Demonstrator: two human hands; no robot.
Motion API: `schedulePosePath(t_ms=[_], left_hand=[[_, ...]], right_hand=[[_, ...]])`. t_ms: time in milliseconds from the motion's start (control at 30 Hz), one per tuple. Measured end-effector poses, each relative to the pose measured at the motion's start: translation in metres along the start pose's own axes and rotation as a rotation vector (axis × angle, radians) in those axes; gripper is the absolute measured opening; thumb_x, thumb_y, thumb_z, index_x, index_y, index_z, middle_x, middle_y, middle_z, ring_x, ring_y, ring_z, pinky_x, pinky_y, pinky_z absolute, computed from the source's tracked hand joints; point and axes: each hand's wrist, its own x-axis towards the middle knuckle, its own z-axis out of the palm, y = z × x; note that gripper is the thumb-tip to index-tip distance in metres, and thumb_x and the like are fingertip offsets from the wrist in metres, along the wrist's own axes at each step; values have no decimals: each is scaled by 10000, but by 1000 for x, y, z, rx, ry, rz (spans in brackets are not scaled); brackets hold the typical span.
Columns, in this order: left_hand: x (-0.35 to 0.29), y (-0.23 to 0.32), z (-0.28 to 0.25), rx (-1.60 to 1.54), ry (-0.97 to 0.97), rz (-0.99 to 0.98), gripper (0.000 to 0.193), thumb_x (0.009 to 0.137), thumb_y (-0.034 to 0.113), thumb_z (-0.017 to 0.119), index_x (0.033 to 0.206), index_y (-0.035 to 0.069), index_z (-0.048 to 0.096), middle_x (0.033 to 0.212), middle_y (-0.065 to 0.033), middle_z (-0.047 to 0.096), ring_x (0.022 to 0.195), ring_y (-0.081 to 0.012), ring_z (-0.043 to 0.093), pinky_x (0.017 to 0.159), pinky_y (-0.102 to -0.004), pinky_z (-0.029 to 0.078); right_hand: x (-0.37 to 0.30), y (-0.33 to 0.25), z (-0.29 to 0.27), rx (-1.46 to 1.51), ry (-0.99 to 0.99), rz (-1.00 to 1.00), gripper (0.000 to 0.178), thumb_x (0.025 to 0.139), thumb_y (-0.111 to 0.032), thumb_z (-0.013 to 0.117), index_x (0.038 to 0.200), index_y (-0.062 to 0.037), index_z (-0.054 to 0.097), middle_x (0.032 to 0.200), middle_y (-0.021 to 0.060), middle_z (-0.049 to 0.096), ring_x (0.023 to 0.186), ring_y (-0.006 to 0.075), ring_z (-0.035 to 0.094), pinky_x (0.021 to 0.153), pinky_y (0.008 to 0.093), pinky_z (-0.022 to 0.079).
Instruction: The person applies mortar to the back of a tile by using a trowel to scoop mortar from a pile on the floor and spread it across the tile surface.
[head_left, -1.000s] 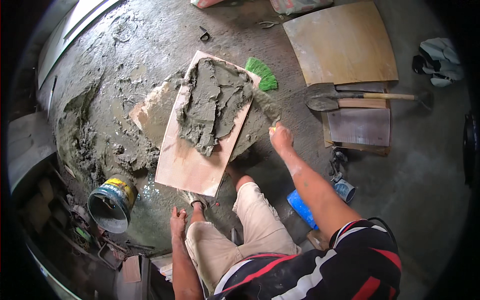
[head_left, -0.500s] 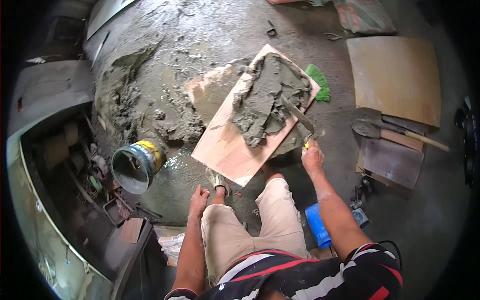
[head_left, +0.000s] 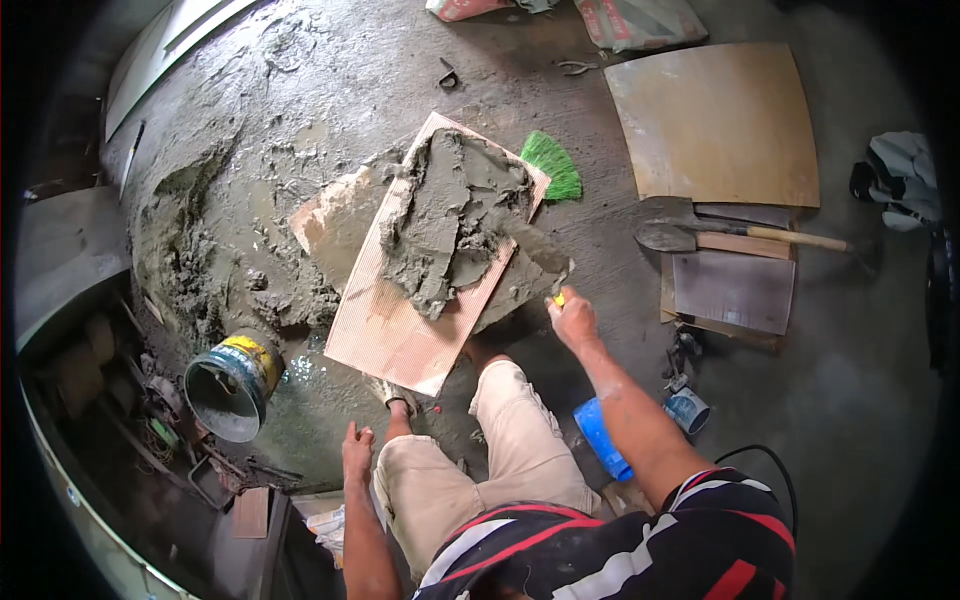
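The right hand is closed around the yellow-ended handle of a trowel, whose mortar-coated blade reaches up and to the left from the fist and lies on the right edge of a pinkish ribbed tile. The tile lies flat on the wet concrete floor just left of that grip, and a thick patch of grey mortar covers its upper half, touching the blade; the lower half nearest the knees is bare. A green brush lies just above the blade tip, beside the tile's top corner. Well to the right of the gripping hand a shovel rests across flat boards, below a large tan tile. The left hand hangs low beside the left knee, fingers loosely open and holding nothing, well apart from the tile. Up and left of this empty hand a bucket with a yellow band lies tilted, near the tile's lower left edge
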Motion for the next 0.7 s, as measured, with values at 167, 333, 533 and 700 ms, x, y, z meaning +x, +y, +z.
schedulePosePath(t_ms=[167,333,533,700], left_hand=[[1,37,27,30,-31,15,754,953,124,619,1579,9,214,1100,-41,638,818,-107,579,647,-261,467],[-11,62,33,-49,0,35,726,945,77,613,1570,6,249,1087,-38,632,767,-90,550,619,-241,467],[-19,39,20,-32,25,29,717,934,73,605,1562,-8,267,1135,-52,644,806,-103,565,691,-248,483],[-3,4,11,107,58,72,699,920,165,628,1529,-24,341,1155,-95,678,966,-177,631,895,-299,497]], right_hand=[[41,31,-14,49,-51,57,513,1002,-488,484,971,-14,679,974,308,678,964,494,647,846,553,510],[28,57,-3,258,-160,126,506,999,-456,470,934,3,673,869,262,690,773,421,679,753,518,531],[24,8,-21,602,-355,378,463,1000,-483,464,849,-70,609,608,38,554,440,171,531,416,405,459],[34,6,-19,708,-478,474,436,962,-500,494,790,-107,573,571,-7,487,410,136,447,383,364,394]])
